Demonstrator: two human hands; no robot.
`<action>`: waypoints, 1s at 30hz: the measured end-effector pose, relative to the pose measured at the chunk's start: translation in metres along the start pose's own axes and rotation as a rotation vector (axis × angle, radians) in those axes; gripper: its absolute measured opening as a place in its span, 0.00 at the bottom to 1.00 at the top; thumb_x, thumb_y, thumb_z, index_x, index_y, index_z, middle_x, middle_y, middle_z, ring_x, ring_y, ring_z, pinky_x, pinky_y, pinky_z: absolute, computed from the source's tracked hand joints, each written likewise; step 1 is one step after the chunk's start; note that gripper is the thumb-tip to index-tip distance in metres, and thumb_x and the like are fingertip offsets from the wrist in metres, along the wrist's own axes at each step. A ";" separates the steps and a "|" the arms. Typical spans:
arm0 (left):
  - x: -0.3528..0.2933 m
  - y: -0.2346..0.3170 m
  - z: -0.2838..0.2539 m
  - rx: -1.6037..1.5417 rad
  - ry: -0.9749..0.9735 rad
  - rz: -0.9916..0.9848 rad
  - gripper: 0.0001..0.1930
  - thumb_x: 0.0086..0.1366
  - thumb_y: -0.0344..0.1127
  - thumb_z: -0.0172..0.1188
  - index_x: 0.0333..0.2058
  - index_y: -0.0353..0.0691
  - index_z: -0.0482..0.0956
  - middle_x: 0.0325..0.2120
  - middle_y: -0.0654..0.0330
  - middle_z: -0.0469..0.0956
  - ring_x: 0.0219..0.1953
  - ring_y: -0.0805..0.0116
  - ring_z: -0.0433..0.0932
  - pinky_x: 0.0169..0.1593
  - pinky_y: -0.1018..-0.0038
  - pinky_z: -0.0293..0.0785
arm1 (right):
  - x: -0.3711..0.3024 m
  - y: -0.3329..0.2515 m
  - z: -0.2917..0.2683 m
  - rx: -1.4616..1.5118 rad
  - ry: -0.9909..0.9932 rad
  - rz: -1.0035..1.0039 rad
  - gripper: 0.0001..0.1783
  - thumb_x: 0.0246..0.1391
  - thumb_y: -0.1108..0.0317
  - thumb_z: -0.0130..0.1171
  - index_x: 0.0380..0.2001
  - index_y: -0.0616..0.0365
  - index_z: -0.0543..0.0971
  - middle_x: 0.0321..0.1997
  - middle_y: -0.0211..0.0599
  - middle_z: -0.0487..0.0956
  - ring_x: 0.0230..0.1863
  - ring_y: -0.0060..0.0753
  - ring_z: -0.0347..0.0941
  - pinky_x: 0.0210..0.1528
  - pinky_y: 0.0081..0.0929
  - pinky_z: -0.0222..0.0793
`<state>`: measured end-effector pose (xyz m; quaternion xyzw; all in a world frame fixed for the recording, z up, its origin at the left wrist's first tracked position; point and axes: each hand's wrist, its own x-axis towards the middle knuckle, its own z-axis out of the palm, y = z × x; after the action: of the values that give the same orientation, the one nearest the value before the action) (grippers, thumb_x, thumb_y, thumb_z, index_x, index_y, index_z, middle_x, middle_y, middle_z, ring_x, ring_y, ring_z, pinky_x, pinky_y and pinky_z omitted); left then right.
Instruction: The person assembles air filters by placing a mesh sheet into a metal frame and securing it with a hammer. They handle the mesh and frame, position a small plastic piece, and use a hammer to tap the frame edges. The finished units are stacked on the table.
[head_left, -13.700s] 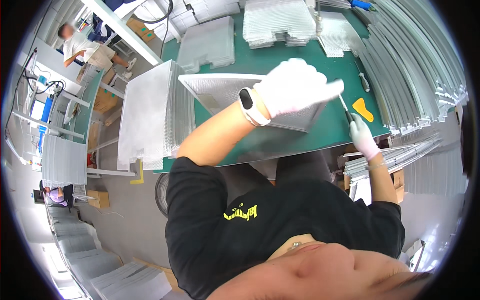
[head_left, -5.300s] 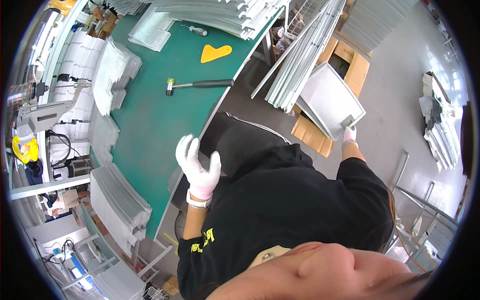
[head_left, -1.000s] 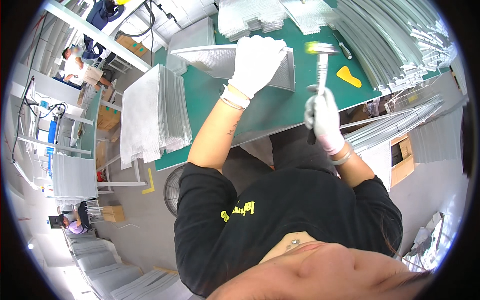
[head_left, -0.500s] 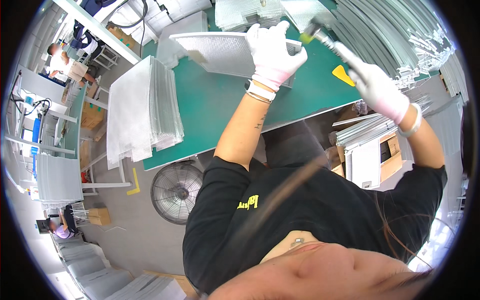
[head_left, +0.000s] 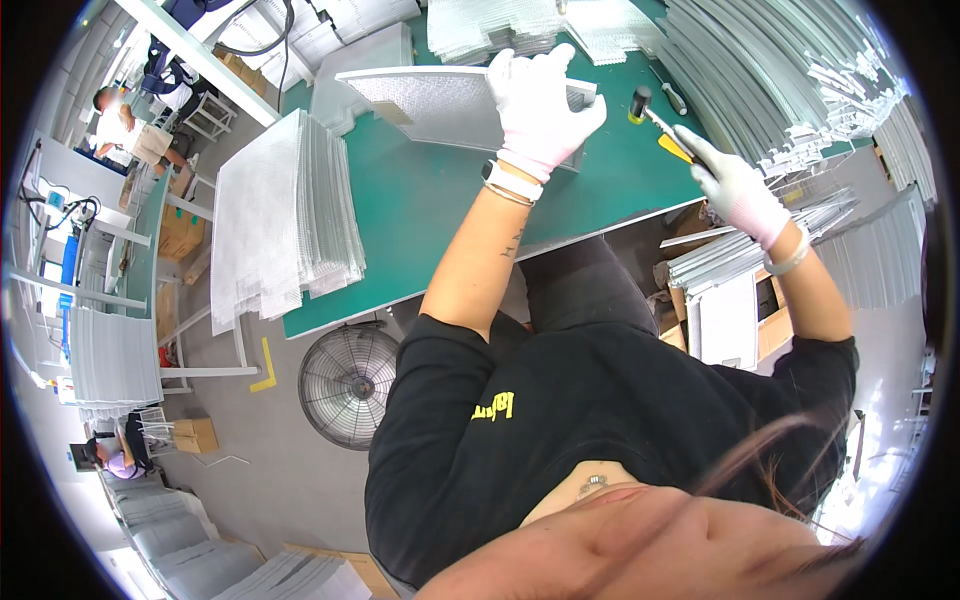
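Observation:
My left hand (head_left: 540, 118), in a white glove, is closed around the upper edge of a framed silver mesh panel (head_left: 440, 112), which stands tilted on edge on the green table. In my gloved right hand (head_left: 740, 192) is a mallet (head_left: 640, 103) with a black and yellow head, gripped by its handle. The mallet's head is to the right of the panel, apart from it. Partly covered by the mallet handle lies a yellow flat piece (head_left: 674, 149). Beyond it on the table is a screwdriver (head_left: 676, 100) with a pale handle.
Mesh sheets (head_left: 265, 215) are stacked on the table's left side, with more mesh (head_left: 490, 25) at the back. Long metal strips (head_left: 750, 70) fill the far right. Below the table are a round fan (head_left: 348, 385) and a carton (head_left: 775, 330). Other people are far left.
My right hand and the mallet have come down toward me, and the mallet head has moved away from the panel's edge. My left hand still holds the panel, almost unmoved.

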<state>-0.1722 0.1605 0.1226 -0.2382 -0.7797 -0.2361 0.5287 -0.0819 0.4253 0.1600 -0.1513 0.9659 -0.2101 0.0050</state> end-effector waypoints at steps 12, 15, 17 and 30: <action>0.001 -0.031 -0.132 -1.934 0.272 -0.065 0.44 0.66 0.74 0.32 0.16 0.35 0.73 0.26 0.50 0.76 0.37 0.57 0.70 0.56 0.55 0.60 | 0.031 0.072 0.150 0.648 0.245 -0.168 0.38 0.62 0.57 0.58 0.69 0.63 0.58 0.70 0.49 0.62 0.72 0.40 0.55 0.73 0.35 0.48; -0.003 -0.014 -0.124 -2.251 0.219 -0.003 0.43 0.66 0.73 0.32 0.19 0.37 0.76 0.25 0.53 0.76 0.37 0.58 0.70 0.58 0.53 0.58 | 0.009 0.068 0.164 1.012 0.180 -0.045 0.34 0.63 0.61 0.58 0.66 0.65 0.62 0.58 0.35 0.70 0.57 0.25 0.65 0.62 0.24 0.59; -0.007 -0.001 -0.113 -2.342 0.192 -0.041 0.42 0.66 0.73 0.32 0.20 0.38 0.78 0.23 0.54 0.75 0.37 0.58 0.70 0.59 0.51 0.57 | -0.011 0.078 0.170 1.062 0.194 0.061 0.29 0.65 0.61 0.56 0.64 0.66 0.64 0.55 0.30 0.73 0.52 0.20 0.66 0.57 0.21 0.60; -0.077 0.044 -0.018 -1.854 -0.276 -0.711 0.32 0.74 0.56 0.41 0.60 0.31 0.66 0.59 0.46 0.69 0.61 0.50 0.68 0.68 0.51 0.57 | -0.314 0.236 0.196 1.214 1.543 1.160 0.25 0.63 0.46 0.53 0.46 0.59 0.81 0.34 0.27 0.75 0.37 0.26 0.70 0.45 0.23 0.69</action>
<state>-0.1068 0.1743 0.0610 -0.3346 -0.3684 -0.8652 -0.0622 0.1631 0.6430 -0.1319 0.5149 0.3745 -0.6458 -0.4214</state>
